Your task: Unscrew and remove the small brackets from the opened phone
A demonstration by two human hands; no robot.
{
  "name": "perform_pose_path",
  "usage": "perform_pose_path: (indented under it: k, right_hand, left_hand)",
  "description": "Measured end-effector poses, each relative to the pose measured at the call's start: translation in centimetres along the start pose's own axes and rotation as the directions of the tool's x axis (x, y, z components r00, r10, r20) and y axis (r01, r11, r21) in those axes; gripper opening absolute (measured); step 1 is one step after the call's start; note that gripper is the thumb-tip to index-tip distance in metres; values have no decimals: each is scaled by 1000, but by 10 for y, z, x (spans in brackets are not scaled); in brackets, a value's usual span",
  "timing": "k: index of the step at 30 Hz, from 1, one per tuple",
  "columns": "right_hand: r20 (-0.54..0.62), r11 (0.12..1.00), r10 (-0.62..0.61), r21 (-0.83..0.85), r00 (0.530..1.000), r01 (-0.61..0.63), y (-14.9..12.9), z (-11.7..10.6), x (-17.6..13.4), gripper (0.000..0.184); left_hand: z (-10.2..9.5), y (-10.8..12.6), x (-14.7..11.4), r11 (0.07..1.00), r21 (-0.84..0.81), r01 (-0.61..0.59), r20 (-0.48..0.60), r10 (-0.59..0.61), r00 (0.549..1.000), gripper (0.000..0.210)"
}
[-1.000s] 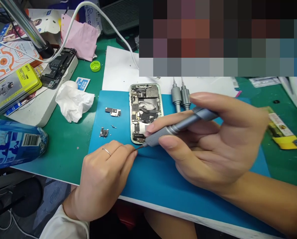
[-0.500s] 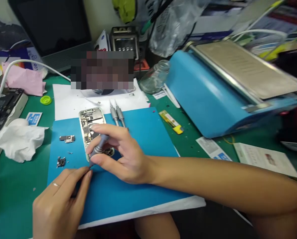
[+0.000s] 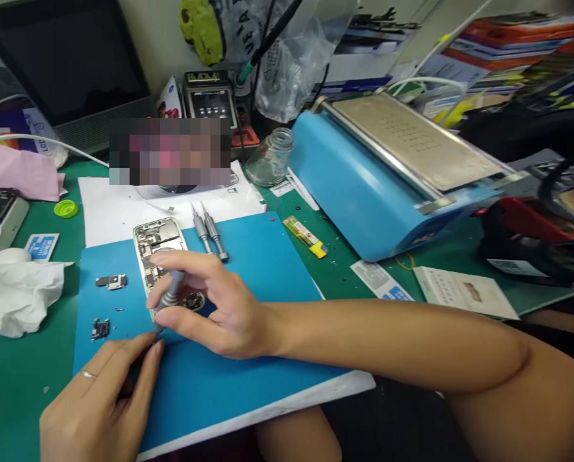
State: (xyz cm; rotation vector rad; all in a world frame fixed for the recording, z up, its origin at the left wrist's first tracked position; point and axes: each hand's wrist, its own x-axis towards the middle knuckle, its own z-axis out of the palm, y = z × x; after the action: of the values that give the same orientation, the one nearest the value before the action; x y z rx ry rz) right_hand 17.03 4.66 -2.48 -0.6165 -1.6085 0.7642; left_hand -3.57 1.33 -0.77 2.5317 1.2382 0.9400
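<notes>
My right hand (image 3: 224,311) grips a grey precision screwdriver (image 3: 172,290) between thumb and fingers, its tip pointing down. At that tip, the thumb and forefinger of my left hand (image 3: 101,394) are pinched together; whatever is between them is too small to make out. Partly covered by my right hand, an opened phone (image 3: 159,234) lies on a blue mat (image 3: 272,276), its inner boards showing. Left of it rest a small metal-and-black phone part (image 3: 112,282) and a dark square component (image 3: 101,329), with tiny bits between. Two more screwdrivers (image 3: 207,228) lie above my right hand.
A blue machine with a metal plate (image 3: 345,192) stands at right, beside a glass jar (image 3: 270,157). Crumpled tissue (image 3: 20,292) and a green cap (image 3: 66,208) lie left. Behind are white paper (image 3: 104,205) and a dark monitor (image 3: 70,64). A yellow packet (image 3: 305,237) borders the mat.
My view has turned to the right, so everything appears further left. Both hands keep nearly the same grip and place, the screwdriver tip still at my left fingertips.
</notes>
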Motion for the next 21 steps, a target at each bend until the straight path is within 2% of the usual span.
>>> perform_pose_path:
  k: [2, 5, 10, 15, 21]
  right_hand:
    - [-31, 1000, -5, 26, 1000, 6, -2, 0, -2, 45]
    - [-77, 997, 9, 76, 997, -3, -8, 1, -5, 49]
    - [-104, 998, 56, -12, 993, -57, -11, -4, -6, 57]
    - [-121, 998, 39, -42, 992, -44, -11, -2, -6, 64]
    - [-156, 998, 63, -17, 986, -67, -13, 0, -6, 62]
  left_hand:
    - [0, 8, 3, 998, 65, 16, 34, -18, 999, 17]
    - [0, 17, 4, 995, 59, 77, 54, -80, 995, 9]
    - [1, 23, -1, 986, 6, 169, 87, -169, 982, 4]
    - [3, 22, -3, 983, 26, 181, 92, -182, 979, 5]
    - [4, 21, -5, 985, 32, 168, 78, -170, 982, 6]
